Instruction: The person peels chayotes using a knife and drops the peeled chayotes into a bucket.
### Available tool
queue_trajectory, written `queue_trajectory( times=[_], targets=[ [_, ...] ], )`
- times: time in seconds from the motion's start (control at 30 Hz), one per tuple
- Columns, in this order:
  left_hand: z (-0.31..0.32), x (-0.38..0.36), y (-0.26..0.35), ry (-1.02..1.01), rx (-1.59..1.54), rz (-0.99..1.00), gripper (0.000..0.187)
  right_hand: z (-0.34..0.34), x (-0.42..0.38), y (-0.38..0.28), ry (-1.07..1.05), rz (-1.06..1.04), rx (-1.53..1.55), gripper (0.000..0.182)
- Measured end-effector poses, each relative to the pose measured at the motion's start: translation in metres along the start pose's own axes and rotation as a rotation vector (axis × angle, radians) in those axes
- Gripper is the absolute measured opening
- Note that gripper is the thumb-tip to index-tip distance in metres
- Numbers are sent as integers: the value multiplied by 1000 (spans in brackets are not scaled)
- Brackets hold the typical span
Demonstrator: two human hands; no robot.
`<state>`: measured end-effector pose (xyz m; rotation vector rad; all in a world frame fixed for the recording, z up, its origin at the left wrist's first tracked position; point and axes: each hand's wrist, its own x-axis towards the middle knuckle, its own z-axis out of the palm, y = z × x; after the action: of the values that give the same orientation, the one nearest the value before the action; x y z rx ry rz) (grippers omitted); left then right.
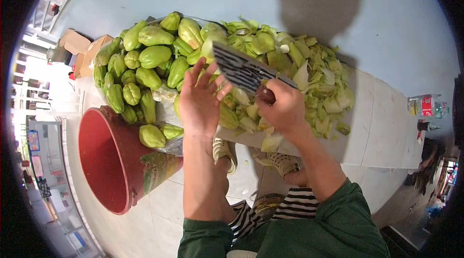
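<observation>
My right hand [282,105] is closed round the handle of a wide-bladed knife [244,69], whose blade points up and left. My left hand [200,98] is held palm up with its fingers apart, just left of the blade, and nothing rests in it. Behind the knife tip and my left fingers, a pale green piece [208,49] shows in part; whether anything touches it I cannot tell. Whole green chayotes [154,57] are heaped to the left of my hands. Cut pieces and peelings [321,96] are piled to the right.
An empty red bucket [104,161] leans at the lower left, near two chayotes on plastic. Cardboard boxes [92,55] stand at the upper left. A plastic bottle [427,106] with a red label is at the far right. My sandalled feet are below the pile.
</observation>
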<state>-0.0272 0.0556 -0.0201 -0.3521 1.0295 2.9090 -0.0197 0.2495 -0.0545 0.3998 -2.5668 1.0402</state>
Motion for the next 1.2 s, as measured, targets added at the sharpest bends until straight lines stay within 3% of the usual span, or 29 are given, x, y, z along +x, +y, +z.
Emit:
queue_trajectory(
  times=[0.17,0.33,0.4,0.43,0.5,0.53,0.57,0.63,0.8,0.97,1.0,1.2],
  targets=[
    [-21,5,13,305,132,52,40,-7,8,5,39,179,43,18],
    [-28,6,20,359,314,107,39,-10,15,16,89,250,86,18],
    [-37,8,19,368,841,103,44,-14,17,20,113,266,110,19],
    [-49,10,17,371,846,102,44,-16,18,22,152,284,121,20],
    [-71,13,11,329,1650,280,46,-22,18,22,193,306,136,21],
    [-76,8,9,291,1857,290,55,-29,20,19,190,337,160,21],
    [-80,5,8,290,1864,290,55,-34,20,18,188,369,184,21],
    [-88,1,7,254,1999,46,59,-40,20,20,175,395,180,21],
    [-97,-1,-6,240,2028,36,65,-54,18,18,201,431,219,22],
    [-80,5,-39,367,2061,-131,93,-51,17,25,217,377,294,23],
    [-81,4,-50,431,2075,-81,103,-53,17,24,215,376,298,23],
    [-81,8,-68,473,2025,-37,108,-57,16,14,270,408,278,24]
  ],
)
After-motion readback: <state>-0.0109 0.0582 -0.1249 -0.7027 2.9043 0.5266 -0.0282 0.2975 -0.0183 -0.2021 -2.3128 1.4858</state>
